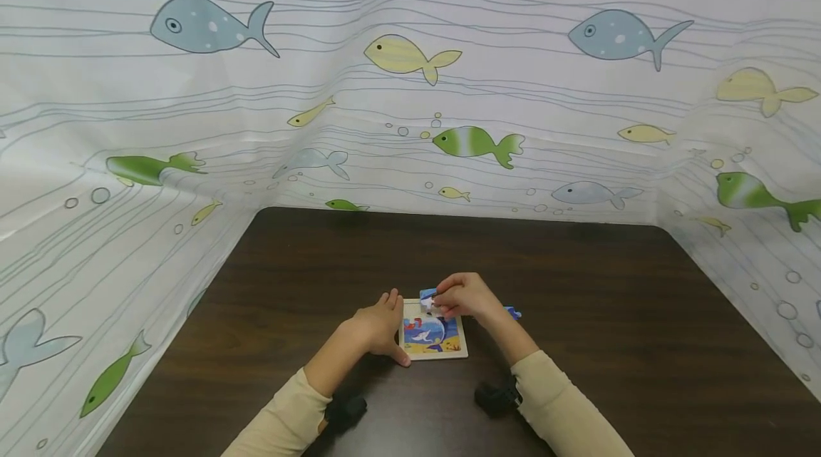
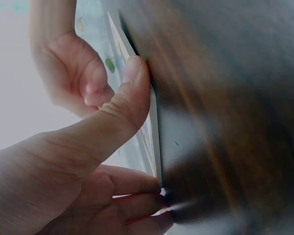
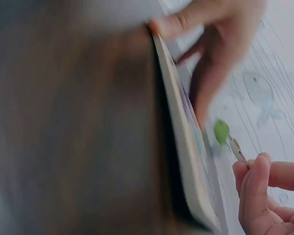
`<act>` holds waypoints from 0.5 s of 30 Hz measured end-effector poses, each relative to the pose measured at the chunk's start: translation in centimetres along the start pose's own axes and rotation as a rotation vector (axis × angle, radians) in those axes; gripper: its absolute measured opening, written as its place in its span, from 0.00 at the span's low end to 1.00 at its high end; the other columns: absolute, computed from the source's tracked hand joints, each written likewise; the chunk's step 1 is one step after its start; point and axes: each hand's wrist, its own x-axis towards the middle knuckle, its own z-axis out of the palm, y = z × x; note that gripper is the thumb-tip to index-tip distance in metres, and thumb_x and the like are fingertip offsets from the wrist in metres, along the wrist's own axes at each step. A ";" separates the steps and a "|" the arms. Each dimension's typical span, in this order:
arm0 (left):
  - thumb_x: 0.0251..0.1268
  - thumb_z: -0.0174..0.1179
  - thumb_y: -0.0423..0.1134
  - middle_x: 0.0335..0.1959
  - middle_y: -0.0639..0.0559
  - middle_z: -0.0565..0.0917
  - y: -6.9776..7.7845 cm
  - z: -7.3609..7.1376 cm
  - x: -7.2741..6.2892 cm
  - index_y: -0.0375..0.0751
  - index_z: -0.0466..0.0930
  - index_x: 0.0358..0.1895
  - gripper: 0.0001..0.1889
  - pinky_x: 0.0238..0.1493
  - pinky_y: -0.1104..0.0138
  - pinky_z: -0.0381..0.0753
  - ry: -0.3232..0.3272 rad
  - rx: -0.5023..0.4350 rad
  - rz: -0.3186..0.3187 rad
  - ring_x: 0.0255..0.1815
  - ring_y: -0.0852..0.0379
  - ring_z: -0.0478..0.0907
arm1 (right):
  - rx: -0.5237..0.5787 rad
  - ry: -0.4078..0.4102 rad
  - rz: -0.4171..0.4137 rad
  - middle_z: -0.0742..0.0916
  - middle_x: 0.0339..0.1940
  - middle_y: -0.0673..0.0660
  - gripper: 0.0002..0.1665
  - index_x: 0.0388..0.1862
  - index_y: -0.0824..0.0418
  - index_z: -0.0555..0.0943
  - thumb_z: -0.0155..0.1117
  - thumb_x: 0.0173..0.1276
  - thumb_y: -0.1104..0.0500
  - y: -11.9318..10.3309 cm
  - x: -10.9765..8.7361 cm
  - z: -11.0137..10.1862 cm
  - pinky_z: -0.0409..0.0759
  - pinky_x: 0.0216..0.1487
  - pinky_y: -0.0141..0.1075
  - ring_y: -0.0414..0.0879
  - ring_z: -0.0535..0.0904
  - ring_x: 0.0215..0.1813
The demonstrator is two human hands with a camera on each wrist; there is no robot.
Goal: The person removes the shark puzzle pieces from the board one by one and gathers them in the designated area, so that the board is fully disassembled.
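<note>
A small jigsaw puzzle in a pale wooden frame [image 1: 436, 356] lies on the dark table, its picture showing a blue sea scene. My left hand [image 1: 378, 325] rests along the frame's left side, fingers extended at that edge and thumb [image 2: 132, 73] at the near corner. Between thumb and fingertips, my right hand [image 1: 468, 296] pinches a blue-and-white puzzle piece [image 1: 426, 296] over the top part of the frame. From the right wrist view, that piece [image 3: 237, 149] is tilted and raised off the board. The fingers cover part of it.
Another blue puzzle piece [image 1: 513, 312] lies on the table [image 1: 609, 343] to the right of the frame, partly behind my right wrist. A white sheet printed with fish [image 1: 410, 179] rises around the table's back and sides. Black devices [image 1: 497, 398] sit at both wrists.
</note>
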 end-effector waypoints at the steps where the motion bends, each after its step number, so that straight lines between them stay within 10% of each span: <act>1: 0.43 0.74 0.59 0.77 0.35 0.51 0.1 0.0 0.1 0.30 0.52 0.74 0.59 0.65 0.40 0.64 -0.005 0.002 0.001 0.78 0.41 0.50 | 0.003 0.012 0.001 0.87 0.26 0.57 0.14 0.43 0.74 0.79 0.66 0.59 0.69 0.1 -0.2 -0.7 0.83 0.27 0.33 0.41 0.80 0.21; 15: 0.44 0.74 0.58 0.77 0.35 0.50 -0.1 0.1 0.4 0.30 0.51 0.74 0.59 0.66 0.40 0.63 -0.015 0.000 0.000 0.78 0.42 0.48 | -0.044 0.075 0.030 0.84 0.23 0.53 0.19 0.49 0.75 0.77 0.66 0.61 0.66 1.9 -1.5 -6.8 0.81 0.26 0.31 0.39 0.79 0.22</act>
